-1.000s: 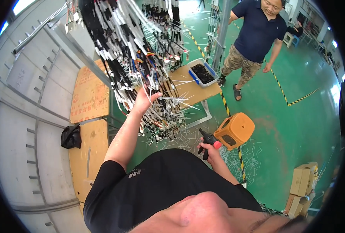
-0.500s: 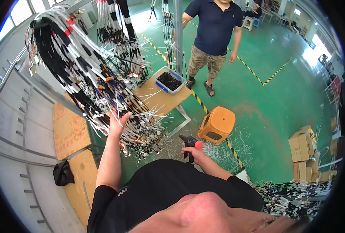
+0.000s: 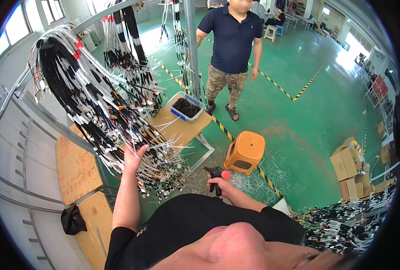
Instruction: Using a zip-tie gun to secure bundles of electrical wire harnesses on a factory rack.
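A thick hanging bundle of wire harnesses (image 3: 89,96), black and white with many small connectors, drops from a metal rack at the left. My left hand (image 3: 133,157) touches the lower part of it, thumb stretched away from the fingers; the fingertips are partly hidden among the wires. White cable ties (image 3: 170,143) stick out of the bundle beside that hand. In front of my body my right hand (image 3: 220,184) is wrapped round a cable tie gun (image 3: 214,172), black with a red knob at its rear. The gun points toward the bundle and stands apart from it.
A wooden board holds a plastic bin (image 3: 186,107) of small black pieces. An orange stool (image 3: 249,148) stands among cut tie ends (image 3: 272,173) on the green floor. A person (image 3: 231,45) stands beyond the rack post. Cardboard boxes (image 3: 345,162) and more harnesses (image 3: 344,227) are at the right.
The view has tilted up slightly, so the far room shows more and nearer things sit lower. My left hand stays at the harnesses and my right hand still holds the cable tie gun.
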The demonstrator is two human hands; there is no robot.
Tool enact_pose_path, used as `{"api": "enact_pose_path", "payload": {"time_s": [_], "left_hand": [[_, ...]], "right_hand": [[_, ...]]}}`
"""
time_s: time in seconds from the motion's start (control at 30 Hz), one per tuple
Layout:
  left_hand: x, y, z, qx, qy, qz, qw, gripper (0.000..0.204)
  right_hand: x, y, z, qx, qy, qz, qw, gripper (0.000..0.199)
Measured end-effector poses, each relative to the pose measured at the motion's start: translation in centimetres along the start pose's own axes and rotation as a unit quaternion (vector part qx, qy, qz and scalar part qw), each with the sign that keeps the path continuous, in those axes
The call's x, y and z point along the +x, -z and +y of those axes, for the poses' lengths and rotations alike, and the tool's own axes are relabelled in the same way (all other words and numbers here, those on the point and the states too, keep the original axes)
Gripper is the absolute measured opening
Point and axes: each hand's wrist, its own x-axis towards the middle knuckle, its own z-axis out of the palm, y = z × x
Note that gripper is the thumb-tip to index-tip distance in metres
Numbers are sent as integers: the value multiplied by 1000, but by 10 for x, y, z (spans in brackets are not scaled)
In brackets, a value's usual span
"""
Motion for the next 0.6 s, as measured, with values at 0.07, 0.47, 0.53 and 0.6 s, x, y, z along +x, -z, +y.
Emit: {"api": "enact_pose_path", "payload": {"time_s": [0.07, 0.47, 0.53, 0.6], "left_hand": [[-1, 0, -1, 9, -12, -3, 1000, 53], [-1, 3, -6, 68, -23, 9, 997, 53], [-1, 3, -8, 70, -21, 22, 997, 54], [0, 3, -6, 93, -7, 11, 996, 53]], "right_hand": [[3, 0, -1, 5, 8, 1, 1000, 32], [-3, -16, -25, 23, 36, 35, 998, 32], [-5, -18, -23, 27, 30, 37, 998, 32], [-7, -18, -20, 19, 31, 36, 999, 32]]}}
